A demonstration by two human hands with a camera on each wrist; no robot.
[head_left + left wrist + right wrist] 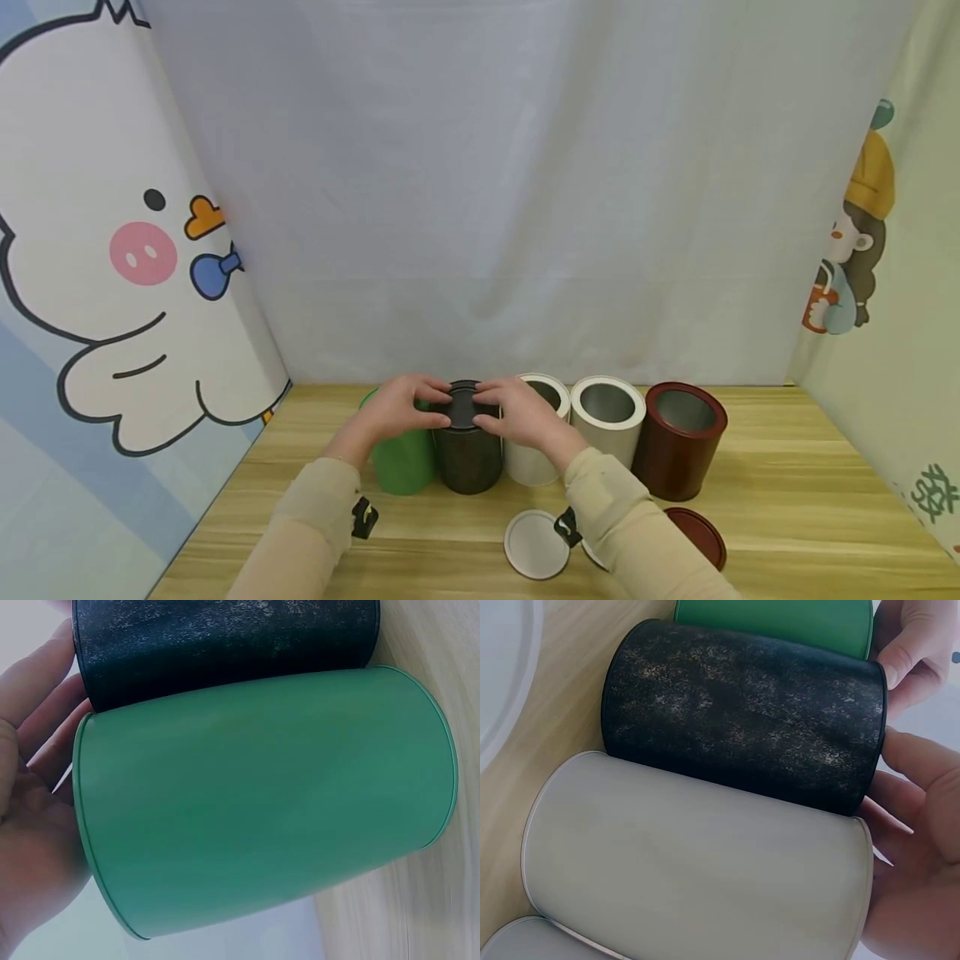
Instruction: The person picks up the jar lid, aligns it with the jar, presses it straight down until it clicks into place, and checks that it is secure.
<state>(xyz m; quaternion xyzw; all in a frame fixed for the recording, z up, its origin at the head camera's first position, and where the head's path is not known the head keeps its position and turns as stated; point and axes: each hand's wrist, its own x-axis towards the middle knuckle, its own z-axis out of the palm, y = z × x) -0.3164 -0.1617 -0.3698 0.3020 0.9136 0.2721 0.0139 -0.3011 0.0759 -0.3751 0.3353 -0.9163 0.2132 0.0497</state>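
A black can (470, 462) with a mottled side stands upright, its black lid (462, 408) on top. From the left, my left hand (401, 406) reaches over the green can (403, 462), thumb and fingers extended onto the black lid's edge. My right hand (521, 408) mirrors it from the other side, above a white can (531, 465), its fingertips on the same lid. In the right wrist view, thumb and fingers of the right hand (930, 825) rest at the rim end of the black can (742, 712). The left hand partly hides the green can's top.
A second white can (609, 425) and a dark red can (678, 450) stand uncovered to the right in the row. In front lie a white lid (536, 544), another white lid mostly hidden under the right sleeve, and a dark red lid (697, 537). A curtain (487, 208) hangs behind the table.
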